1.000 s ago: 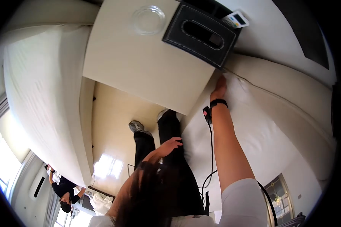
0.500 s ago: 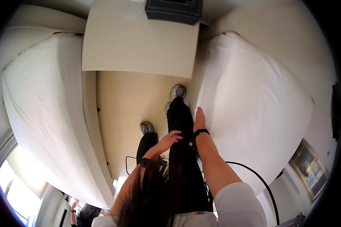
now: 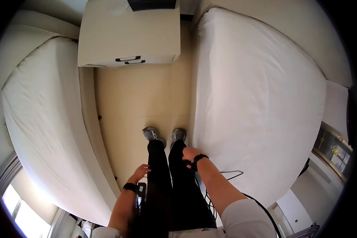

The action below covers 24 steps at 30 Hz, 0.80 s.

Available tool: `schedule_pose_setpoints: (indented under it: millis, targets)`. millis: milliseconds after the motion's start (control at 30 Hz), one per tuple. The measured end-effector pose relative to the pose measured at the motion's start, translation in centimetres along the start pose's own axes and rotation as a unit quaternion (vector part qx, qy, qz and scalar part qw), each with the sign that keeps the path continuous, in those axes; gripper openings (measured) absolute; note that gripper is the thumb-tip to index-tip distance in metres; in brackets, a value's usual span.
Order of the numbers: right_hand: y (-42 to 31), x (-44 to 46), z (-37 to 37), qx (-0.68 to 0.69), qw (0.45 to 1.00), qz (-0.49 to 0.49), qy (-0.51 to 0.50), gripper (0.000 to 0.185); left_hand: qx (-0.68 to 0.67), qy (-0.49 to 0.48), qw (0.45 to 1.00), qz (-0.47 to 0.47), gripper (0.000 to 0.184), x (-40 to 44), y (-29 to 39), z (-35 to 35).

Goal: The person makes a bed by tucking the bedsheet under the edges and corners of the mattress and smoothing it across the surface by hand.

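Observation:
My left hand (image 3: 141, 172) hangs beside my left thigh with its fingers loosely apart and nothing in it. A dark band with a small device (image 3: 140, 189) is on that wrist. By my right leg, near the edge of the white-sheeted bed (image 3: 258, 95), is my right hand (image 3: 191, 153). Its fingers are blurred and turned down, so their pose is unclear; no object shows in it. A black strap (image 3: 200, 158) circles the right wrist. My two grey shoes (image 3: 179, 135) stand on the tiled floor.
A second white-sheeted bed (image 3: 47, 115) runs along the left. Between the bed heads stands a beige nightstand (image 3: 127, 31) with dark drawer handles and a black box (image 3: 151, 4) on top. Black cables (image 3: 261, 204) loop by my right side. A framed picture (image 3: 333, 148) hangs far right.
My view has shifted back from the nightstand, whose drawer fronts now show. Both shoes are now almost side by side. My right hand has swung back from the bed's edge to my leg; my left hand has moved outward.

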State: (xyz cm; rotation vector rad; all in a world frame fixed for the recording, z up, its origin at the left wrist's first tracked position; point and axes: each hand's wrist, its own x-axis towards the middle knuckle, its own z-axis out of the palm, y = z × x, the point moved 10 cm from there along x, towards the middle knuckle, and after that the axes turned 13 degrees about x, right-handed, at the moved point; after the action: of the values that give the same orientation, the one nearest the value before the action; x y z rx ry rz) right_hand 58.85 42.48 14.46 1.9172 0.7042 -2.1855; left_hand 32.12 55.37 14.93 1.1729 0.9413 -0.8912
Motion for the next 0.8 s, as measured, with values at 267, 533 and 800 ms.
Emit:
schedule_pose_setpoints:
  millis: [267,533,800]
  targets:
    - [-4.9,-3.0,-9.7,0.094,0.947,-0.237,0.197,0.015,-0.175,0.051,0.982,-0.042,0.033,0.2,11.3,2.3]
    - [-7.2,-7.4,-20.9,0.040,0.958,-0.222,0.177,0.015,-0.382,-0.060,0.911,0.142,0.035,-1.3,36.0,2.2]
    - [-15.1,-8.4,-41.9,-0.214,0.915,-0.184,0.289,0.023,-0.396,-0.126,0.902,0.116,0.037,7.3,40.0,-2.1]
